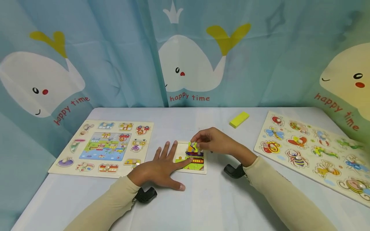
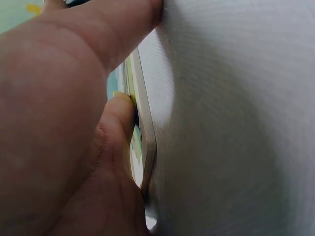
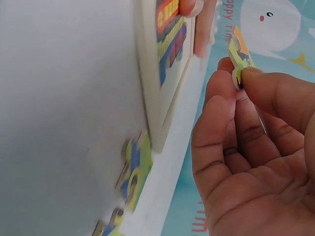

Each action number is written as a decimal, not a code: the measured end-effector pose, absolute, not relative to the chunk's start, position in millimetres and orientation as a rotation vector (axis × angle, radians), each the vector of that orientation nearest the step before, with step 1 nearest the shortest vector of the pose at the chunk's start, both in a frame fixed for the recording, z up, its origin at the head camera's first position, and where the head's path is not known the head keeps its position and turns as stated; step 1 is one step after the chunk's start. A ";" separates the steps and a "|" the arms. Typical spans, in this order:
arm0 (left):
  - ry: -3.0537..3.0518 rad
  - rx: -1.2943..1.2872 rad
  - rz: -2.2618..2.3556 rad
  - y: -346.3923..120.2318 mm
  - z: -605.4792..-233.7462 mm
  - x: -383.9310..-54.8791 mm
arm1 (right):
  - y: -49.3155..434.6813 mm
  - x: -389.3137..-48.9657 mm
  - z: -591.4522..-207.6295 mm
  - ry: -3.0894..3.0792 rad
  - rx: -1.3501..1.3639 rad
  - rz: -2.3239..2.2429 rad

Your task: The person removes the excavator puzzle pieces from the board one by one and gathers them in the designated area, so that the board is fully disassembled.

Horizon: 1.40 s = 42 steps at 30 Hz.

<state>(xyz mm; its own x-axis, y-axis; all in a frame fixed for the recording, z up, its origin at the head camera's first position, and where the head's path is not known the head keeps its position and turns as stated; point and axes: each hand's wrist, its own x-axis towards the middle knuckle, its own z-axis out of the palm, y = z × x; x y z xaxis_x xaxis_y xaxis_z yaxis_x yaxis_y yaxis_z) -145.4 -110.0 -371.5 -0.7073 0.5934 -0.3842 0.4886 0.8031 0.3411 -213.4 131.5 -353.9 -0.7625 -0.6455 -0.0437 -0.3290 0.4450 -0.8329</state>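
Right hand [image 1: 214, 141]: pinching a puzzle piece [image 1: 191, 147] between thumb and fingers; the right wrist view is showing it raised clear of the small puzzle board [image 1: 205, 165]. Left hand [image 1: 162, 168]: spreading its fingers, gripping nothing, index finger resting on the board. Loose pieces [image 3: 136, 169]: lying beside the board, the head view hardly showing them. Yellow block [image 1: 239, 119]: appearing only from the head.

1. Left hand [image 1: 160, 169] has a finger blocking part of the small puzzle board [image 1: 180, 148], fyi.
2. Insect board [image 1: 278, 158] on the right gets chopped by the head view's edge.
3. Loose piece [image 3: 109, 228], right wrist view: blurry, cut off.
4. Right hand's [image 3: 256, 162] thumb covers some of the pinched piece [image 3: 239, 55].
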 end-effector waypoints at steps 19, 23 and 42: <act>2.509 0.808 0.306 -109.5 -371.2 -145.2 | 178.1 -201.3 -357.7 2.366 -0.782 -1.210; 2.508 0.807 0.304 -109.6 -373.2 -145.5 | 182.6 -199.9 -357.2 2.325 -0.759 -1.225; 2.499 0.834 0.345 -111.4 -372.6 -145.1 | 189.2 -202.5 -355.0 2.222 -0.774 -1.158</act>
<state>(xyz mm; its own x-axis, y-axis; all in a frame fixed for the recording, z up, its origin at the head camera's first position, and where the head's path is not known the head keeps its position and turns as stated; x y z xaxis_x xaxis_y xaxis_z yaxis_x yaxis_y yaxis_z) -145.1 -111.4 -372.6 -0.6990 0.6171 -0.3612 0.4964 0.7824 0.3761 -202.5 189.2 -355.0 -0.7055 -0.6863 -0.1767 -0.2485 0.4731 -0.8452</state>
